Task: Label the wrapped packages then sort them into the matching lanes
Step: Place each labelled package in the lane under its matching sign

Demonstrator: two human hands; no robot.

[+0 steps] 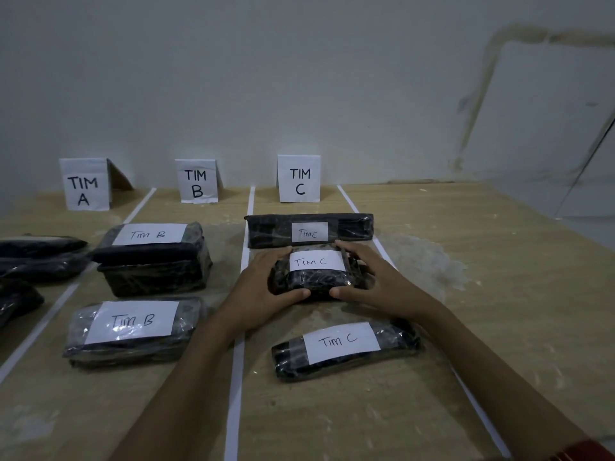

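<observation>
Both hands clamp the middle Tim C pkg [314, 281]: left hand [266, 287] wraps its left end, right hand [376, 277] its right end, thumbs pressed on the near edge and fingers curled over the far edge. The pkg sits between the palms in the C lane [299, 414], on or just above the table [499, 294]; can't tell which. To finish well, I'd judge: set it flat, label up, square to the lane, w/ a gap kept beyond the fingertips, since the far Tim C pkg [309, 229] lies just past them, nearly touching. Release by spreading fingers outward, no dragging; wrap looks slick. The right hand covers the right tape line [352, 204], so keep the pkg inboard; the left tape line [236, 377] passes under the left wrist. Nearer than the thumbs, a third Tim C pkg [342, 347] lies slanted between the forearms. Left of the left hand: two Tim B pkgs [149, 257] [133, 327]; further left, dark pkgs [40, 254], labels unseen. TIM A sign [85, 184], TIM B sign [196, 181] and TIM C sign [299, 178] stand by the wall.
</observation>
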